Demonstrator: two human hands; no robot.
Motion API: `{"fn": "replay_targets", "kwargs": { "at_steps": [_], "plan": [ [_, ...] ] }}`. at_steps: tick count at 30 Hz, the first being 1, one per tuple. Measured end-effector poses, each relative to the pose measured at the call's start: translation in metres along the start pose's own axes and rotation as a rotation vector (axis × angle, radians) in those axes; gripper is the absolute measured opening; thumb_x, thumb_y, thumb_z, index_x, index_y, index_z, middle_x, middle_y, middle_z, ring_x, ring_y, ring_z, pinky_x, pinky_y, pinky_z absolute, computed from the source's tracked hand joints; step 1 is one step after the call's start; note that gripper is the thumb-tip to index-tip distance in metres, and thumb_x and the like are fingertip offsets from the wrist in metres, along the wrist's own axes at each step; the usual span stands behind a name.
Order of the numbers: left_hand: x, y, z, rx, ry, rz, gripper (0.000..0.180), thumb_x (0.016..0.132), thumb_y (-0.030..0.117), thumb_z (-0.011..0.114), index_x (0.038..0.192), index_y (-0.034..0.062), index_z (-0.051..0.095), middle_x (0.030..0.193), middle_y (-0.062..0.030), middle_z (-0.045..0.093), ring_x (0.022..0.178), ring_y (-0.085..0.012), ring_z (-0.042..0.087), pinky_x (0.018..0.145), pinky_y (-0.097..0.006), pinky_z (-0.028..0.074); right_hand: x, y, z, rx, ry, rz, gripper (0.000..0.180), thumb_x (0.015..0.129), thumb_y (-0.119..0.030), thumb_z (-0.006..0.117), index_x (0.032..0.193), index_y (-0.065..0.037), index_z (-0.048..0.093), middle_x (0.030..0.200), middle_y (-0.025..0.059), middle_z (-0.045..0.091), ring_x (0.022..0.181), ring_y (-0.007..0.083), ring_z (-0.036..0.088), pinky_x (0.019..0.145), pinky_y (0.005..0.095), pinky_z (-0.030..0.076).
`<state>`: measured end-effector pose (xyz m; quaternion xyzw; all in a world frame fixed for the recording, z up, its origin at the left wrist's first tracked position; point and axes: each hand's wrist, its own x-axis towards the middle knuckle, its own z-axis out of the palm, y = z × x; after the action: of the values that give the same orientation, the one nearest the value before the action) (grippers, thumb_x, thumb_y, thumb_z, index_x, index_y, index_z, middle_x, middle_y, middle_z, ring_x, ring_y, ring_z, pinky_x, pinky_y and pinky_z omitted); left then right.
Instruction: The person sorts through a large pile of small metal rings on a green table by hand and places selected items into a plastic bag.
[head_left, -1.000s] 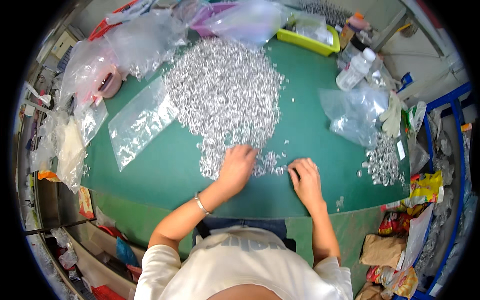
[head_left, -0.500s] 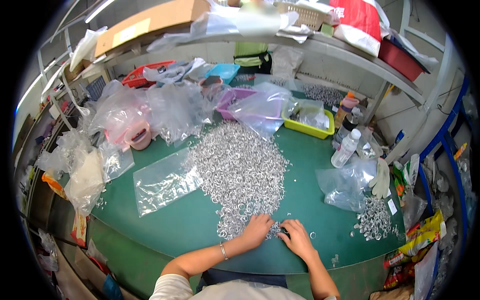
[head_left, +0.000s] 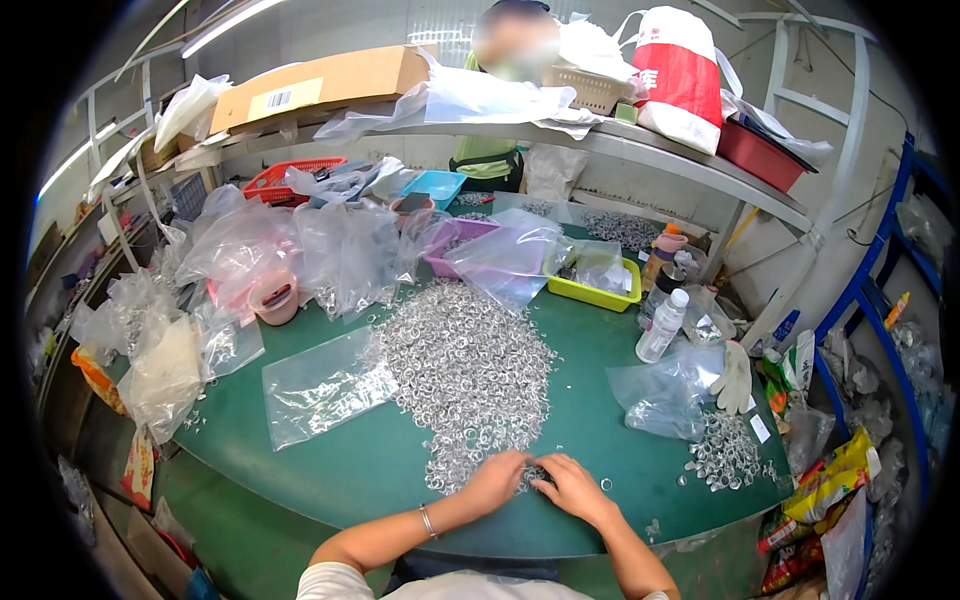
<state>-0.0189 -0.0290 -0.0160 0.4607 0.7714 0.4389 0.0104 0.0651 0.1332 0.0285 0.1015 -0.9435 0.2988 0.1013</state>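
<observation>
The pile of silvery rings spreads over the green counter, narrowing toward the person. At the pile's near end, the left hand reaches down with its fingers bent, a bracelet on that wrist. The right hand, just right of the pile's near end, is curled with its fingertips down beside the left one's. A few small rings show between the two; whether either hand grips any cannot be told. A lone ring lies farther right of the pile, and beyond that a smaller heap, with a glove near it. Left of the pile, a clear bag lies flat, close to its edge. Behind the pile are a purple bin and, to its right, a yellow-green tray. A white bottle stands right of the pile.
</observation>
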Motion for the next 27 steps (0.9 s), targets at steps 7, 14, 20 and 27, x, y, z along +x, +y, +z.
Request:
{"fn": "replay_targets", "kwargs": {
  "at_steps": [7,14,20,27],
  "plan": [
    [-0.012,0.011,-0.003,-0.334,0.071,-0.145,0.034,0.077,-0.003,0.061,0.111,0.0023,0.055,0.086,-0.0094,0.06,0.073,-0.0189,0.059,0.066,-0.029,0.048,-0.003,-0.012,0.021,0.158,0.172,0.106,0.014,0.081,-0.015,0.061,0.085,-0.002,0.06,0.078,0.0149,0.061,0.074,0.0336,0.059,0.066,0.0399,0.048],
    [-0.028,0.022,-0.005,-0.296,0.118,-0.157,0.017,0.08,0.004,0.063,0.096,0.0047,0.061,0.077,-0.008,0.056,0.064,-0.018,0.054,0.059,-0.028,0.045,-0.016,-0.01,0.037,0.683,0.143,0.491,0.011,0.084,-0.01,0.06,0.085,0.0,0.064,0.077,0.008,0.066,0.067,0.0144,0.06,0.061,0.0278,0.047],
    [-0.036,0.037,-0.011,-0.706,0.158,-0.393,0.019,0.081,-0.002,0.061,0.1,0.001,0.061,0.09,-0.0052,0.062,0.08,-0.0095,0.058,0.073,-0.023,0.047,-0.023,-0.035,0.028,1.096,0.188,0.52,0.012,0.086,-0.006,0.059,0.091,0.003,0.063,0.081,0.0055,0.065,0.072,0.0082,0.057,0.066,0.0211,0.046],
    [-0.031,0.022,-0.018,-0.077,0.162,-0.244,0.027,0.076,-0.002,0.063,0.102,0.0022,0.059,0.096,-0.0105,0.059,0.086,-0.025,0.059,0.079,-0.032,0.046,-0.029,-0.012,0.038,0.59,0.318,0.522,0.009,0.084,-0.004,0.059,0.089,0.001,0.065,0.074,0.0056,0.062,0.065,0.0093,0.053,0.06,0.0229,0.042]
  ]
}}
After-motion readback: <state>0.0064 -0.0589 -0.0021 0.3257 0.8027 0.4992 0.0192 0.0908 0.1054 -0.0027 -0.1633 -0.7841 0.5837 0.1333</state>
